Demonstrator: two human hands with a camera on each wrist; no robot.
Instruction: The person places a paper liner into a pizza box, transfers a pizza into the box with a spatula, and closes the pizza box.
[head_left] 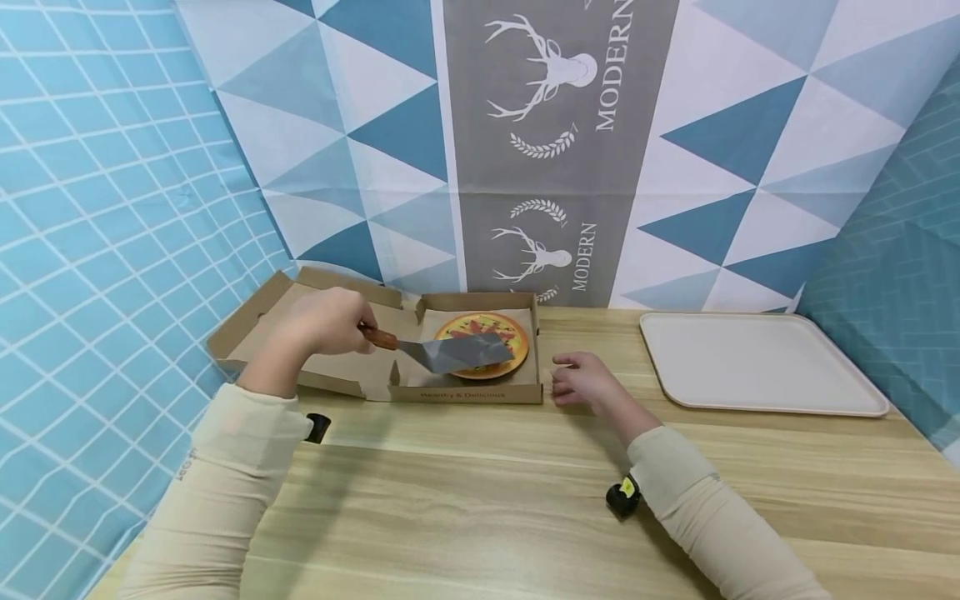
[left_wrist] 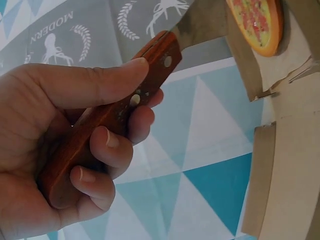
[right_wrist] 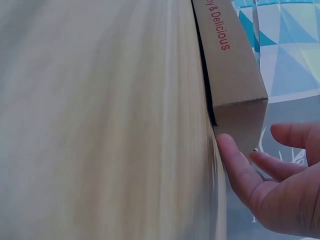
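Note:
My left hand (head_left: 330,321) grips the wooden handle (left_wrist: 115,117) of a metal spatula (head_left: 461,352), thumb along the handle and fingers curled round it. In the head view the blade overlaps the front part of a pizza (head_left: 517,329) with red and green toppings. That pizza lies on paper inside an opened cardboard pizza box (head_left: 465,393), whose lid is folded out to the left. Beside the box's right end is my right hand (head_left: 581,382), holding nothing. Its fingers (right_wrist: 232,160) are extended and spread, close to the box's side wall in the right wrist view.
A cream rectangular tray (head_left: 757,362) lies on the wooden table (head_left: 450,500) at the right. Behind the box hangs a patterned cloth (head_left: 405,125) with triangles and deer heads. A blue tiled sheet (head_left: 97,250) stands along the left side.

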